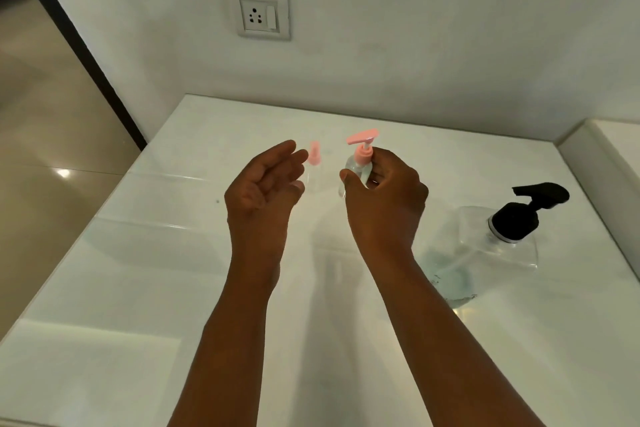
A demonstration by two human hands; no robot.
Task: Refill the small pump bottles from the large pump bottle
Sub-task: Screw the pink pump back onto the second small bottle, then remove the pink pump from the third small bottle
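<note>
The right hand [384,198] grips a small bottle [358,168] with a pink pump: its fingers [384,158] curl round the clear body just under the pink collar and the thumb [346,178] presses on the near side. The bottle is upright, its pump head pointing up and to the right; whether its base rests on the worktop [156,253] is hidden by the hand.

The left hand [263,187] hovers just left of it, palm turned toward the bottle, fingers loosely bent and holding nothing. Its fingertips come close to a second small bottle [314,163], also clear with a pink top, which stands on the worktop behind and between the two hands; its body is faint and partly hidden by the left hand.

The large bottle [485,253] stands on the worktop well to the right, apart from both hands. It is clear, with a black pump [526,211] whose spout points left, and a little bluish liquid shows in its lower part.

The worktop is white and glossy and runs back to a pale wall bearing a socket [259,14]. A raised white ledge [595,149] borders the right side; at left there is tiled floor [45,149].
</note>
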